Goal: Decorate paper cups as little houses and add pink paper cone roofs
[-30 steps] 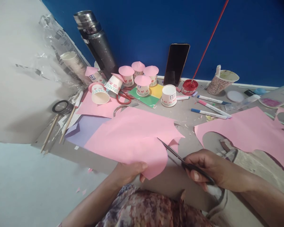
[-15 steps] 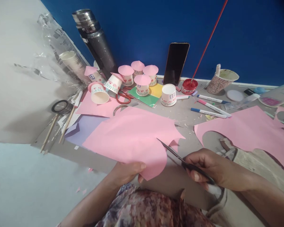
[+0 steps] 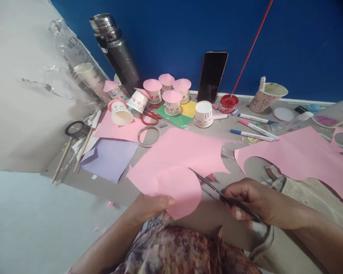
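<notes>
My left hand (image 3: 156,206) pinches the lower edge of a sheet of pink paper (image 3: 171,163), thumb on top and fingers underneath. A rounded cut runs along the sheet's right side, leaving a curved flap toward me. My right hand (image 3: 246,201) grips a pair of dark-handled scissors (image 3: 211,186), whose blades reach into the paper at the end of that cut. The blades look nearly closed. Beyond the sheet stands a plain-topped paper cup (image 3: 204,115) with a drawn window, beside several cups wearing pink cone roofs (image 3: 173,102).
Purple paper (image 3: 110,158) and a tape ring (image 3: 149,136) lie left of the sheet. Markers (image 3: 251,136) and more cut pink paper (image 3: 291,152) are on the right. A flask (image 3: 117,53), a phone (image 3: 212,76) and a red paint pot (image 3: 228,104) stand along the blue wall.
The pink sheet has turned and shifted right at its far side, uncovering the tape ring and more purple paper. Both hands stay nearly in place, and the scissors remain in the cut.
</notes>
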Demonstrator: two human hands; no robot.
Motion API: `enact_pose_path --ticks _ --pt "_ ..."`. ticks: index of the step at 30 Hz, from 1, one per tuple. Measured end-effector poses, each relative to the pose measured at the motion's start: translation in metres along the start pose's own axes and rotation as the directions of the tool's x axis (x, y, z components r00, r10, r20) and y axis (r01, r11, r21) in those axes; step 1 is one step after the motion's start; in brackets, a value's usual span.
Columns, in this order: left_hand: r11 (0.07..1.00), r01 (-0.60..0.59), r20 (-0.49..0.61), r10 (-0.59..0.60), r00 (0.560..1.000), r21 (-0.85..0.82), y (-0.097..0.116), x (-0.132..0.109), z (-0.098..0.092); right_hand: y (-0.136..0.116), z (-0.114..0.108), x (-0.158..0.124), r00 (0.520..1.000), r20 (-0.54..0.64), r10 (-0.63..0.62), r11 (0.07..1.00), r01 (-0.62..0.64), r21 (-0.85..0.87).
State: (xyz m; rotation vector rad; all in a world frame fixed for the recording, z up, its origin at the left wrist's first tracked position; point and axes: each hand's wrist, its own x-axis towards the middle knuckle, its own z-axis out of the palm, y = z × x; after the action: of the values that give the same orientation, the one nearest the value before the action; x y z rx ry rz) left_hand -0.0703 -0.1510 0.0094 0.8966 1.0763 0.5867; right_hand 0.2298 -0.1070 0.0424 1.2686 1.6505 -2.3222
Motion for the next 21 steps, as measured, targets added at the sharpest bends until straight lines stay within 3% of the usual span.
enact_pose_path --ticks 3,8,13,21 --pt "1.000 -0.014 -0.055 0.015 0.998 0.025 0.001 -0.003 -0.005 0.002 0.000 -0.001 1.000 0.002 -0.010 1.000 0.010 -0.022" --pt "0.992 0.072 -0.095 -0.062 0.994 0.103 -0.001 -0.007 -0.014 0.003 0.001 -0.001 1.000 -0.006 -0.005 1.000 0.005 -0.023" --pt "0.985 0.095 -0.119 -0.078 0.990 0.145 0.007 -0.011 -0.012 0.000 0.004 -0.003 1.000 -0.013 -0.001 1.000 0.001 -0.020" --pt "0.986 0.054 -0.059 -0.045 0.997 0.155 0.013 -0.005 -0.004 -0.001 0.003 -0.003 1.000 -0.018 0.016 0.998 -0.017 -0.063"
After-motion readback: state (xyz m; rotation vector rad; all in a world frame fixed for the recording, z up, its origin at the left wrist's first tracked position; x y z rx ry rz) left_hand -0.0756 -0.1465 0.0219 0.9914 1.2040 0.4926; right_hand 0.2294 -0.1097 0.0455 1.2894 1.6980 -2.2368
